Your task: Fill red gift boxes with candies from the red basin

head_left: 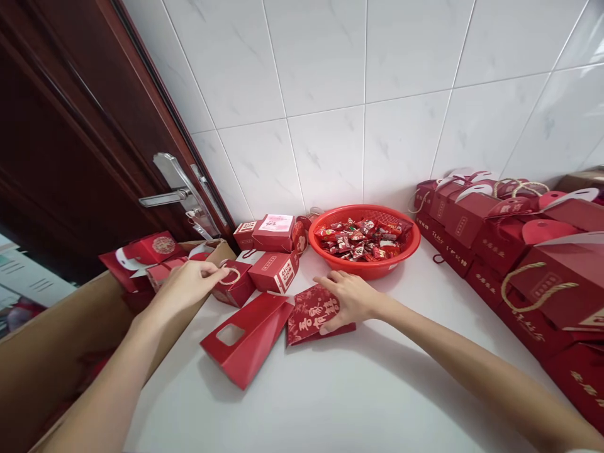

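My left hand (195, 280) pinches a twisted rope handle (232, 275) between thumb and fingertips. That handle belongs to a small red gift box (236, 292) standing at the table's left edge. My right hand (352, 296) lies over a red gift box (309, 321) with gold lettering, thumb on its printed face and fingers at its far edge. Between the hands rests a partly folded red gift box (255, 333) with a cut-out window, its lower end toward me.
Behind stands a red plastic basket (321, 251) of wrapped sweets (358, 239). Small red boxes (274, 270) cluster beside it. Stacked gift boxes (500, 245) line the right side. At left are a cardboard carton (165, 346) and a door with a metal handle (165, 198).
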Tool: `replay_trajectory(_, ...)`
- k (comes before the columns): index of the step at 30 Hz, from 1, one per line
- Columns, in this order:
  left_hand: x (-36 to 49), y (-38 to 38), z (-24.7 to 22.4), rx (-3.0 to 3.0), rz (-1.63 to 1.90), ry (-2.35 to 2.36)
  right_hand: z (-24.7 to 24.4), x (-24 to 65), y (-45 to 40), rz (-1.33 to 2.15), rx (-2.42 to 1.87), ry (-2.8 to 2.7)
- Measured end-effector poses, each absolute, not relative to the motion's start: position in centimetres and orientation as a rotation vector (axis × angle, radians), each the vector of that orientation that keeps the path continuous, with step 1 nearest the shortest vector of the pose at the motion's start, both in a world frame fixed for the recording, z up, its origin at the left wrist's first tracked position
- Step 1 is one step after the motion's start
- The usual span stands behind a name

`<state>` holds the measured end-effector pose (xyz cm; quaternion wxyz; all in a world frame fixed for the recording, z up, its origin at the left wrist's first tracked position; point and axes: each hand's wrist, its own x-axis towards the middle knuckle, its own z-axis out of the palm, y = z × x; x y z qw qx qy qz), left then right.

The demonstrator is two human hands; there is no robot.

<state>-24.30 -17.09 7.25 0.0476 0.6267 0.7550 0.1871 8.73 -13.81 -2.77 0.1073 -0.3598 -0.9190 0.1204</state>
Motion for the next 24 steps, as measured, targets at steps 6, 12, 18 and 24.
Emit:
replay_trajectory(6, -16.8, -19.5, 6.6, 1.981, 0.698, 1.58, -3.8, 14.9, -16.2, 0.985, -0.989, -2.204)
replay_trajectory(12, -9.7, -19.8, 3.5, 2.0, 0.975, 1.148, -5.1, 17.6, -17.3, 1.698, -0.622, -1.805)
replay_trajectory(18, -6.0, -18.3, 2.7, 1.766, 1.029, 0.995, -6.5, 18.3, -17.3, 1.898, -0.501, -1.558)
replay_trajectory(24, -4.6, -16.3, 2.7, 1.699, 1.123, 1.086, -6.8, 17.9, -17.1, 1.756, -0.462, -1.515)
